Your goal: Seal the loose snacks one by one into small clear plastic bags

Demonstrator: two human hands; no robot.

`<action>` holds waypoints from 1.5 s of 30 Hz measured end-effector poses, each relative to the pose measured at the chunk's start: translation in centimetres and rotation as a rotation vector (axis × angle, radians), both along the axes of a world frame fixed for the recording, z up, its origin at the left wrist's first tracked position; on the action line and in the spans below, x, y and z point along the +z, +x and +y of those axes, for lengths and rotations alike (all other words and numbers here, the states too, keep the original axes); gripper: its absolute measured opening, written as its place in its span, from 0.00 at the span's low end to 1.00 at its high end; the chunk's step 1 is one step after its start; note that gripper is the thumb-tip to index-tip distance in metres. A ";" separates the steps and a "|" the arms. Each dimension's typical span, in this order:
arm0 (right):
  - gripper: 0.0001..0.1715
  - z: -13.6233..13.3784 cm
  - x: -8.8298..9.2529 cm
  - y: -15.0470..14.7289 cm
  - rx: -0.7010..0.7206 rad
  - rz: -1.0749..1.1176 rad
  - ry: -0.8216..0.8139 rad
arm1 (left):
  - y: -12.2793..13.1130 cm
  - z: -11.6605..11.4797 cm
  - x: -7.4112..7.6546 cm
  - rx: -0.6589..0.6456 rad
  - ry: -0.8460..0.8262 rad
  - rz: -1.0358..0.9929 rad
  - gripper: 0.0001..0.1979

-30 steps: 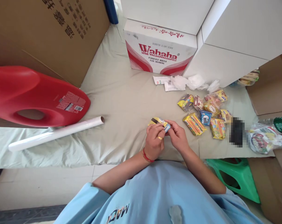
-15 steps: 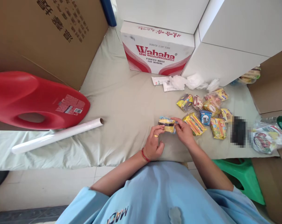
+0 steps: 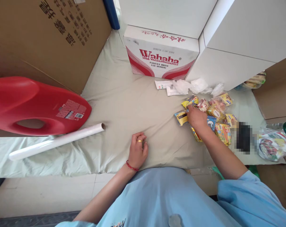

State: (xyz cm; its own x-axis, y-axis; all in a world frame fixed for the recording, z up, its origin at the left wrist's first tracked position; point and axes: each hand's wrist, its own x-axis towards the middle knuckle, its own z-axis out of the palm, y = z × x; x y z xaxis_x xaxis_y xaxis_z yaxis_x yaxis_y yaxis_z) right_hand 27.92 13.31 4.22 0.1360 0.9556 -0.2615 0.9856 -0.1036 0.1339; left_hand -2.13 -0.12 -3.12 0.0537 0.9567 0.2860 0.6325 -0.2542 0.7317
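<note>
My right hand is over the left side of a group of small snack packets, its fingers pinched at the right end of a yellow and blue packet. Just behind the fingers lies a yellow and dark packet. Partly under the hand are a blue packet and a yellow striped packet. My left hand, with a ring and a red bracelet, rests on the pale cloth with its fingers curled in and nothing visible in them.
A Wahaha box stands at the back, with white wrappers in front. To the left are a red jug, a white roll and a large cardboard box. A bagged item lies at the far right.
My right hand has moved right and back with the yellow and blue packet, to the other packets. My left hand has let go of it and moved left and toward me.
</note>
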 end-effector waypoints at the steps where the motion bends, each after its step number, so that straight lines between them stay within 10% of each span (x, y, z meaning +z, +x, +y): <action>1: 0.21 0.0 0.2 0.2 0.001 0.006 0.010 | 0.1 0.0 -0.1 -0.003 -0.005 0.010 0.12; 9: 0.21 5.1 3.5 3.5 -0.084 0.089 0.373 | 0.2 0.2 -0.3 -0.076 0.003 0.031 0.10; 16: 0.19 13.1 0.2 2.0 -0.135 0.342 0.446 | 0.2 0.6 -0.2 -0.124 0.045 0.043 0.11; 22: 0.12 13.7 -0.6 1.6 -0.198 0.345 0.331 | 0.1 0.7 0.0 -0.129 0.051 0.048 0.10; 30: 0.10 4.1 3.0 2.8 -0.304 0.930 0.695 | 0.3 1.1 1.9 -0.084 -0.127 -0.190 0.07; 36: 0.14 -8.4 0.9 -4.5 -0.678 1.883 0.091 | 3.2 2.5 5.8 -0.202 -0.018 -0.363 0.15; 38: 0.14 -10.9 0.0 -6.6 -0.742 1.927 -0.067 | 4.3 2.9 6.5 -0.269 0.045 -0.349 0.26; 41: 0.13 -12.3 -0.5 -8.0 -0.706 1.886 -0.201 | 4.9 3.4 6.4 -0.370 -0.014 -0.323 0.13; 45: 0.12 -12.2 -0.3 -7.1 -0.655 1.851 -0.117 | 4.1 3.4 5.2 -0.150 -0.253 -0.440 0.09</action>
